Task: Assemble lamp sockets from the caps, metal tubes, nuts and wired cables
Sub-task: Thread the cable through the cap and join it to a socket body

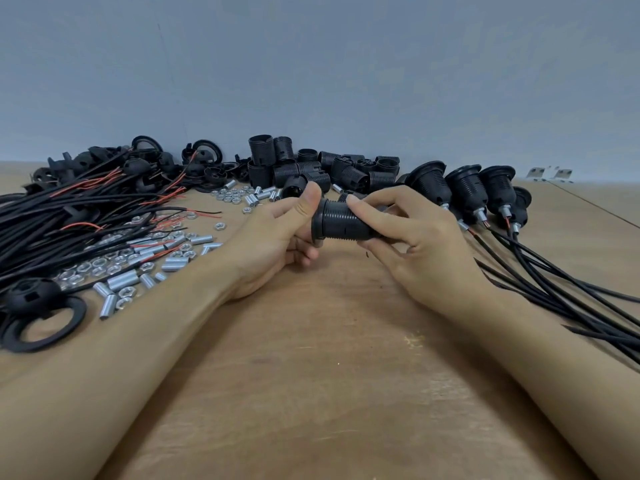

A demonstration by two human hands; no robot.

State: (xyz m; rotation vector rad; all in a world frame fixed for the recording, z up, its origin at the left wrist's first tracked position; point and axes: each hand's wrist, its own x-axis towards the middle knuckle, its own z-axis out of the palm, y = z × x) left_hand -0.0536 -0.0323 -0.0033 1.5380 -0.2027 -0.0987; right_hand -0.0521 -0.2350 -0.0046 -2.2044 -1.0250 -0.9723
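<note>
Centrally, just above the wooden tabletop (311,393), both hands hold one black threaded socket body (341,220) lying on its side. The left hand (273,244) has its thumb pressed on top of the flanged left end while its other fingers curl underneath, so its fingers are clamped on that end of the socket body. The right hand (419,244) grips the right end, its thumb on the ribbed top and its fingers wrapped round the far and lower side; what sits at that end is hidden by the hand.

To the left lies a heap of black wired cables (69,216) with red and black bare leads, mixed with black caps (135,168) at the far edge. Near them, scattered on the tabletop, are silver metal tubes (123,279) and hexagonal nuts (98,263), with a smaller scatter of nuts and tubes further back beside the left thumb. One cap with a loose black ring (38,327) sits at the near left.

Behind the hands, against the grey wall (311,64), stands a pile of black threaded socket bodies (311,168), some upright and some lying down. To the right, a row of assembled sockets (464,192) lies tilted, their cables trailing toward the near right edge, passing beside the right forearm.
</note>
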